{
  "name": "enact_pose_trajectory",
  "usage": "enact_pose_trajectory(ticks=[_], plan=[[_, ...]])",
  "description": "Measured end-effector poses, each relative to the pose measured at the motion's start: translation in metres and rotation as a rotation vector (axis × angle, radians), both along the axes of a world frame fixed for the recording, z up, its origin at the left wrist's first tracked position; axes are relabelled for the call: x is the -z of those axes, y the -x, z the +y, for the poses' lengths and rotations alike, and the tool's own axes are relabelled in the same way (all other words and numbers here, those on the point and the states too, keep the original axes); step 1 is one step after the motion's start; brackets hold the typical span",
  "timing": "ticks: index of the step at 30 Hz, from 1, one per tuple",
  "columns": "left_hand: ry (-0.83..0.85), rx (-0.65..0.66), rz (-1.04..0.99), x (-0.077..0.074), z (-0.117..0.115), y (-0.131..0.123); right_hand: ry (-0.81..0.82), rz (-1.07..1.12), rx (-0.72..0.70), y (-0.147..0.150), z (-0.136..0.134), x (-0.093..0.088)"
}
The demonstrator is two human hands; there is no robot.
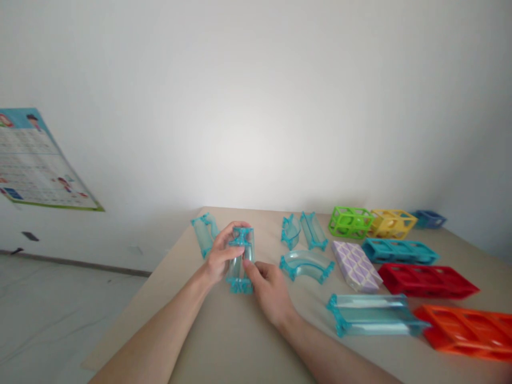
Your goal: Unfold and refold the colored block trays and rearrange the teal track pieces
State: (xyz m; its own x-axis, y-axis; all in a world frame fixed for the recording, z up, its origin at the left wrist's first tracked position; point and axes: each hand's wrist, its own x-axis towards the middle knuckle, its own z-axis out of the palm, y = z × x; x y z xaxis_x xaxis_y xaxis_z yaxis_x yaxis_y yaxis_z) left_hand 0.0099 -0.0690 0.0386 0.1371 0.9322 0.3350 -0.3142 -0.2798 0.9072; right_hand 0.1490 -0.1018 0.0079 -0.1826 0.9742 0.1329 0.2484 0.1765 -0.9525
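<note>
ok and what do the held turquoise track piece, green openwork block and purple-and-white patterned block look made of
Turquoise track piece: probably glossy plastic; it is see-through with pale highlights. Green openwork block: likely plastic, with opaque, evenly coloured bars; finish hard to judge. Purple-and-white patterned block: perhaps covered in printed paper or film, given its repeating pattern; blur hides the finish.

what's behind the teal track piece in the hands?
Behind the translucent teal track piece, fingers of the left hand partly show at its upper end; the rest is covered. Beyond it lies the beige tabletop.
</note>
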Motion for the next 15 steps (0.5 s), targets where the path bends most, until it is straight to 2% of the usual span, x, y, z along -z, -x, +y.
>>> enact_pose_trajectory(ticks=[4,8,15], plan=[[-0.058,-0.104,0.064,0.001,0.005,0.000,0.047,0.038,0.028,-0.002,0.002,0.001],[-0.111,-0.247,0.219,0.002,0.010,0.001,0.073,0.079,0.077,-0.002,0.004,0.002],[-0.282,-0.359,0.349,0.001,0.010,0.002,0.110,0.121,0.080,-0.004,0.003,0.002]])
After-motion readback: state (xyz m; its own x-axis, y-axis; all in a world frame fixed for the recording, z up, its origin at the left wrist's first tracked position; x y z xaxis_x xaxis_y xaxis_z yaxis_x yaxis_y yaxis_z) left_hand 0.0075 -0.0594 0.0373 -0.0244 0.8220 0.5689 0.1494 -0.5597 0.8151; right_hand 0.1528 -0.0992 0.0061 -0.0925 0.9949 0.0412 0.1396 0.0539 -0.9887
